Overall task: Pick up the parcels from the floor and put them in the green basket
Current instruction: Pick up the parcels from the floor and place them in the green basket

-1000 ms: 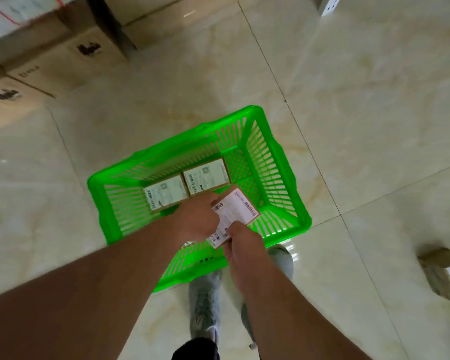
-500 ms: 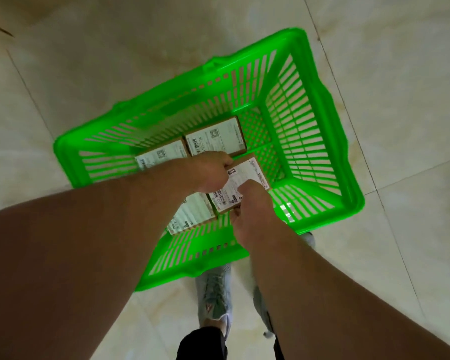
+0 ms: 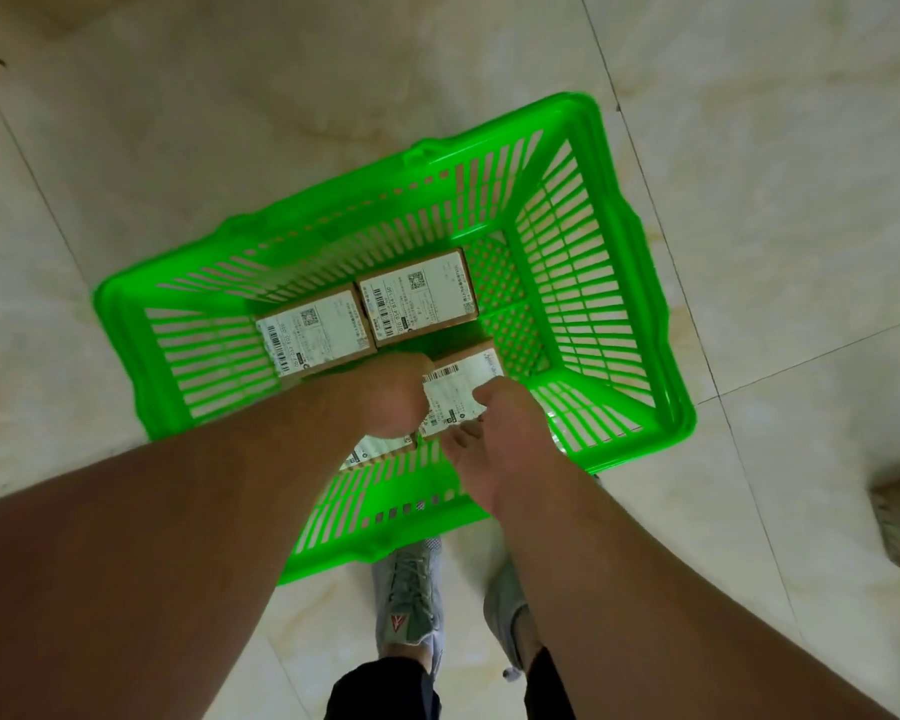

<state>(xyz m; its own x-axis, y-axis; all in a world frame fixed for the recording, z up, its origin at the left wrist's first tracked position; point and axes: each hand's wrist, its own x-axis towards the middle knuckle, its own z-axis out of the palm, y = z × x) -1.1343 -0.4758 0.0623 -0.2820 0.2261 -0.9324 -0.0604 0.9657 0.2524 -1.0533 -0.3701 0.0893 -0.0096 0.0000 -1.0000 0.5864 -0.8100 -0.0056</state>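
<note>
Floor (image 3: 749, 122) of pale tile carries the green basket (image 3: 640, 283), and every place here is given from that basket. On its bottom, along the far wall, two labelled parcels (image 3: 417, 298) sit side by side and touching; a third parcel (image 3: 372, 452) shows only as a corner at the near wall, under the left forearm. The parcel in hand (image 3: 461, 394) hangs low inside, near the middle of the bottom, just in front of the far pair. The left hand (image 3: 391, 402) has its grip clenched on that parcel's left edge; the right hand (image 3: 494, 439) pinches its near right corner. Grey shoes (image 3: 409, 595) stand just outside the near wall. My judgement: if one grip lets go before the other, the parcel may tip and land slanted on the third one, or jam against the far pair.
</note>
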